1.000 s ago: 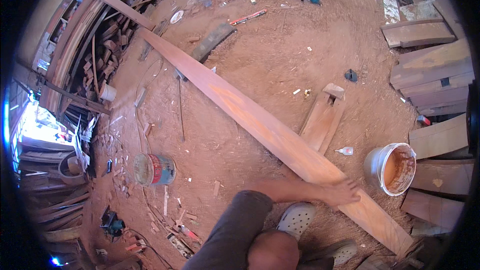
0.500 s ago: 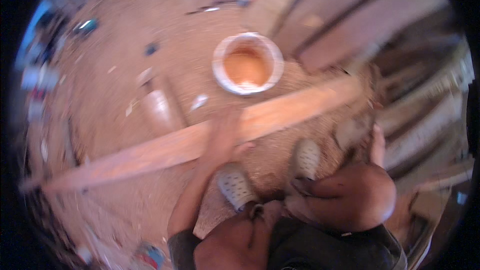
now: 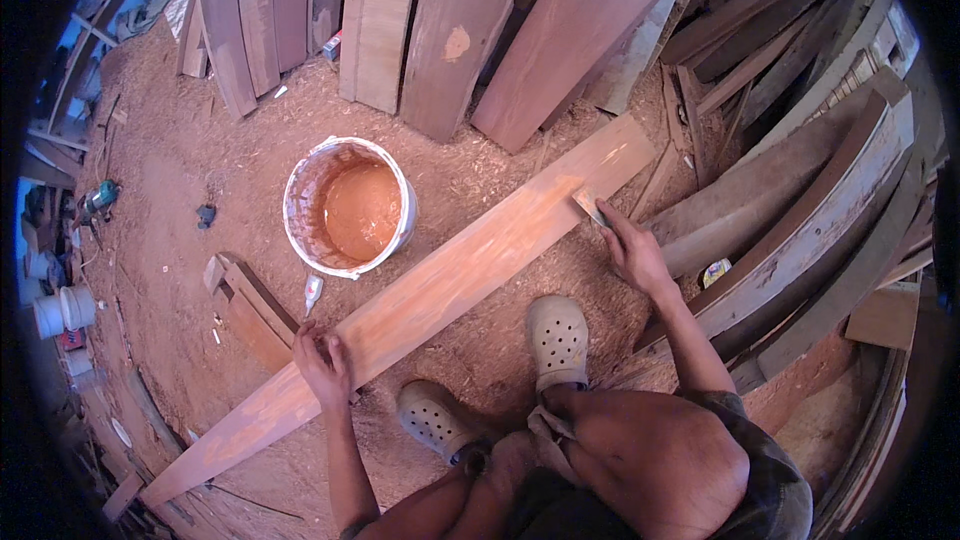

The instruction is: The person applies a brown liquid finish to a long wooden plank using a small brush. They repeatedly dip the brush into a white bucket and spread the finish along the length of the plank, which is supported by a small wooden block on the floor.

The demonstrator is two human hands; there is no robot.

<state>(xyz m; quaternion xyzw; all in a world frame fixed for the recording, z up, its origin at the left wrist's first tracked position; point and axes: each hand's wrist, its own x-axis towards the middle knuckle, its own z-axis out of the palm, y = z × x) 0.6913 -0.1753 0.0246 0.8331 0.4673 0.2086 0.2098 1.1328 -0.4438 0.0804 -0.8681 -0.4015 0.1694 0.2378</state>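
Note:
A long wooden plank point(image 3: 470, 270) with light orange filler patches runs diagonally in front of my feet. My left hand point(image 3: 324, 362) grips the plank left of my shoes. My right hand point(image 3: 632, 248) is closed round a flat spreading blade point(image 3: 586, 202), whose edge lies on the plank near its right end. Beyond the plank stands a white bucket point(image 3: 397, 200) with orange paste inside, and beside it lies a small white bottle point(image 3: 313, 290).
Curved boards lean along the back point(image 3: 450, 40) and right side point(image 3: 790, 220). A jointed wooden piece point(image 3: 262, 325) lies under or beside the plank at left. A green power tool point(image 3: 100, 197) and white buckets point(image 3: 75, 307) are at far left. Sawdust covers the ground.
My view has swung right toward the leaning boards. My right hand has come up onto the plank with the blade, and my left hand now sits farther along toward the plank's left end.

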